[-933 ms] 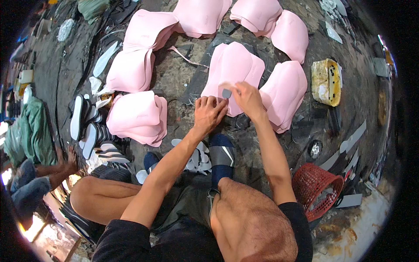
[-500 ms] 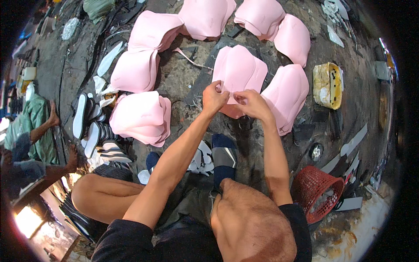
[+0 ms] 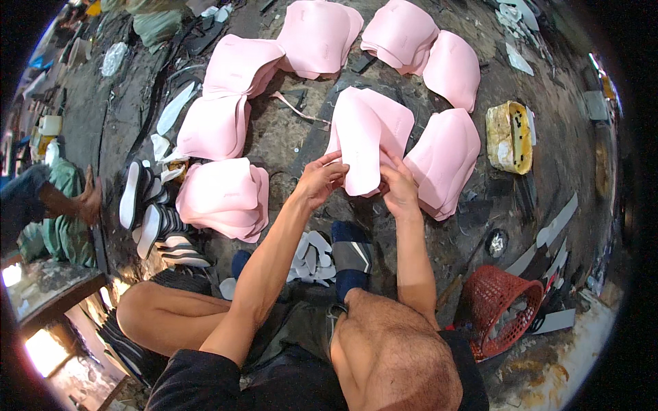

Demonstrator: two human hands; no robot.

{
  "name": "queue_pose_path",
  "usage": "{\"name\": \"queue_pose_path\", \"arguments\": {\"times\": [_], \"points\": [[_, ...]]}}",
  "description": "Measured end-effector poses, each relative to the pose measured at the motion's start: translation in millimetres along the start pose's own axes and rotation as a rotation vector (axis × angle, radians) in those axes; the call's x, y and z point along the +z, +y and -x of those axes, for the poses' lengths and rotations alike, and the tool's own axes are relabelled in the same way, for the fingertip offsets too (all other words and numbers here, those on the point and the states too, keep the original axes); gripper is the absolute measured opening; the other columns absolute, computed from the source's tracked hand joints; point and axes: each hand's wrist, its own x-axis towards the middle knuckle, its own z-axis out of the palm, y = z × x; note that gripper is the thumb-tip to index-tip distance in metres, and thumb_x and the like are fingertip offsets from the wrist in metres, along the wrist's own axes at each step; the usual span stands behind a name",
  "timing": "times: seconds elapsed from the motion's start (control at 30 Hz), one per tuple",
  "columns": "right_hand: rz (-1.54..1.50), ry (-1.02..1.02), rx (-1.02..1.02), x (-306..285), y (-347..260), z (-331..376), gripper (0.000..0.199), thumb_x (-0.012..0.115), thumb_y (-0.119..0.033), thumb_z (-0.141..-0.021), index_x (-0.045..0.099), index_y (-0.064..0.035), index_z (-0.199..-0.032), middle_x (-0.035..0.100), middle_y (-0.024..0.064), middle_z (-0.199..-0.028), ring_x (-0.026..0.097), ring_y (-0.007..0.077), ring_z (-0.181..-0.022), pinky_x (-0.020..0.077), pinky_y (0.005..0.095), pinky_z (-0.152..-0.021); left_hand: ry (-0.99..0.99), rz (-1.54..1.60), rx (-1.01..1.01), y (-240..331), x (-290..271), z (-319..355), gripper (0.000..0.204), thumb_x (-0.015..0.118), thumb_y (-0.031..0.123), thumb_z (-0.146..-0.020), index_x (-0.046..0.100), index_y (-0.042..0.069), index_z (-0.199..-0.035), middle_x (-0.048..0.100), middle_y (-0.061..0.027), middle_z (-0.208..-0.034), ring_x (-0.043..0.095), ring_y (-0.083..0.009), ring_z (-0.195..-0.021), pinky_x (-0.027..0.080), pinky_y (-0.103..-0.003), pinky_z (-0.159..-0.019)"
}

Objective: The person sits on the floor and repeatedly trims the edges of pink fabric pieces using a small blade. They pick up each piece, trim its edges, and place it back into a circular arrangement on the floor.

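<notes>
A pink curved sheet piece (image 3: 362,147), resembling a slipper upper, is lifted at its near end in front of me, partly folded over the small pink stack (image 3: 397,122) beneath. My left hand (image 3: 321,181) pinches its left edge, thumb and fingers closed. On the other side my right hand (image 3: 399,188) grips the right edge with the thumb in front; some fingertips are hidden behind the sheet. Close to my right hand lies another pink stack (image 3: 449,161). To the left of my left hand sits a wider pink stack (image 3: 221,195).
More pink stacks (image 3: 319,38) curve round the far side. Striped soles (image 3: 161,222) and white cut-outs (image 3: 315,255) lie near my feet. At right stand a yellow container (image 3: 508,137) and a tilted red basket (image 3: 490,308). Another person's foot (image 3: 88,195) shows at far left.
My hands have moved slightly nearer to me and apart, from close together at the stack's near edge. The top pink sheet has been lifted and folded between them.
</notes>
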Motion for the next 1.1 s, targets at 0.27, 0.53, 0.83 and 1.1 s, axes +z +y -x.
{"name": "queue_pose_path", "arguments": {"times": [0.27,0.53,0.83,1.1], "points": [[-0.048,-0.119,0.013,-10.3,-14.0,9.4,0.059,0.064,-0.005,-0.085,0.047,-0.0035,-0.141,0.067,0.0072,-0.103,0.064,0.0124,-0.086,0.0504,0.0236,-0.068,-0.064,0.023,0.031,9.8,16.3,17.4,0.053,0.068,0.000,-0.085,0.051,0.007,-0.134,0.066,-0.0036,-0.111,0.064,-0.0126,-0.091,0.053,-0.029,-0.079],[0.160,-0.006,-0.121,19.1,-23.2,16.3,0.066,0.068,-0.013,-0.089,0.035,-0.0069,-0.146,0.060,0.0161,-0.124,0.067,0.0215,-0.096,0.0573,0.0323,-0.075,-0.100,0.065,0.196,61.3,7.4,23.4,0.072,0.059,-0.007,-0.080,0.039,0.006,-0.148,0.062,-0.0043,-0.109,0.062,-0.0103,-0.086,0.052,-0.023,-0.069],[0.380,0.169,-0.183,-19.8,-0.4,0.2,0.042,0.066,-0.019,-0.094,0.055,-0.0044,-0.132,0.069,0.0092,-0.107,0.068,0.0158,-0.088,0.0537,0.0269,-0.071,0.236,0.007,0.797,256.2,-47.6,-29.3,0.054,0.062,-0.003,-0.082,0.057,0.005,-0.136,0.067,-0.0039,-0.104,0.061,-0.0125,-0.083,0.047,-0.029,-0.075],[1.574,-0.180,-1.092,-2.2,36.7,-9.7,0.026,0.076,-0.019,-0.077,0.067,-0.0131,-0.101,0.064,0.0039,-0.102,0.062,0.0236,-0.094,0.0540,0.0353,-0.072,0.713,-0.468,0.875,125.8,-45.9,-37.2,0.036,0.067,0.003,-0.089,0.063,-0.007,-0.123,0.069,-0.0105,-0.115,0.063,-0.0148,-0.105,0.049,-0.028,-0.092]]}}
